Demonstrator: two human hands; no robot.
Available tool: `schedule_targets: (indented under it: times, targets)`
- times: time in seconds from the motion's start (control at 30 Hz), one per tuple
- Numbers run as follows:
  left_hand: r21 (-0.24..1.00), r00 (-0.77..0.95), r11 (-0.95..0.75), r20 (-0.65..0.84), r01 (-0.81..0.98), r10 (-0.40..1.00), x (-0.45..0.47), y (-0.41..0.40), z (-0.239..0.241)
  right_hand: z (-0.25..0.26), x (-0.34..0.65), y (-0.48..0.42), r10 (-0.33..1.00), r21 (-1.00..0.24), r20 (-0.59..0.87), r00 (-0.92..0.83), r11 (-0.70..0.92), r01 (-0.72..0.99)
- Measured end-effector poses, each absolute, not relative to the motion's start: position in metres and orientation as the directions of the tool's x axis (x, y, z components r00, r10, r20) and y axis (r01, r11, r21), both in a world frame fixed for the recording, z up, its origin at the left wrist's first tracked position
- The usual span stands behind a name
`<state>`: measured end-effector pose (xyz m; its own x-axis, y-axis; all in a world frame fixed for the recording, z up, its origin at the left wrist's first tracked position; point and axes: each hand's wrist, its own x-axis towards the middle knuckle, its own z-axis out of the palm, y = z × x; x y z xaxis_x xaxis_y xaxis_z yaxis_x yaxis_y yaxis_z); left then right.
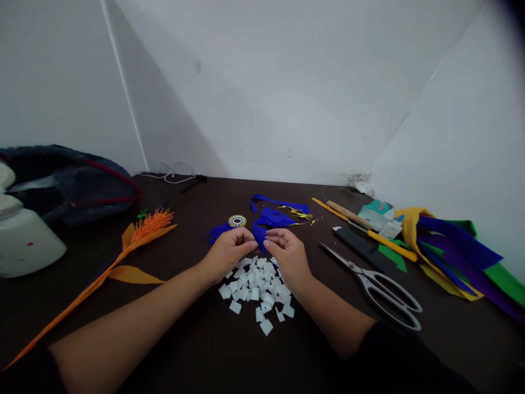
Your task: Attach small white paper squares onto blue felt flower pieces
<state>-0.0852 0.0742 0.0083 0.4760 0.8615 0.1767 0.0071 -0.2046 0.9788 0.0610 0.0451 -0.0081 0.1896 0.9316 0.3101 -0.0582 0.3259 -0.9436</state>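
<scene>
Between my two hands is a small blue petal-shaped piece (260, 234), of crepe paper or cloth; which one I cannot tell. My left hand (229, 253) pinches its left edge between thumb and fingers, and my right hand (290, 257) pinches the right edge. Below the hands lies a heap of small white squares (255, 294). Just beyond them rest more blue pieces (275, 217) and a blue strip (283, 205), with thin yellow bits (301, 213) on and beside them. A fringed blue tuft (217, 233) and a small tape roll (237, 221) sit by my left hand.
Grey-handled scissors (371, 282) lie partly spread at right, near a black strip-shaped object (361, 249), a yellow-handled tool (391, 245) and coloured sheets (451, 251). At left are an orange handmade flower (151, 227), a white bottle (28, 241) and a dark bag (90, 186).
</scene>
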Motion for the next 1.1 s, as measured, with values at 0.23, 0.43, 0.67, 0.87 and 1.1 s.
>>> schedule_targets:
  times: [0.23, 0.43, 0.67, 0.87, 1.1]
  targets:
    - [0.974, 0.440, -0.221, 0.175, 0.054, 0.881, -0.083, 0.071, 0.011, -0.007, 0.063, 0.043, 0.916, -0.933, 0.358, 0.178, 0.358, 0.032]
    - [0.981, 0.416, -0.191, 0.167, 0.017, 0.894, -0.083, 0.073, 0.009, -0.005, 0.061, 0.039, 0.880, -0.888, 0.452, 0.144, 0.427, 0.172]
    - [0.987, 0.419, -0.132, 0.158, -0.090, 0.894, -0.085, 0.075, 0.005, -0.016, 0.097, 0.070, 0.854, -0.903, 0.426, 0.298, 0.383, 0.195]
    - [0.994, 0.420, -0.106, 0.101, -0.010, 0.902, -0.087, 0.077, 0.004, -0.026, 0.137, 0.093, 0.902, -0.977, 0.212, 0.376, 0.195, 0.083]
    - [0.999, 0.496, -0.017, 0.034, -0.039, 0.868, -0.083, 0.075, 0.005, -0.008, 0.099, 0.067, 0.892, -0.924, 0.382, 0.243, 0.362, 0.125]
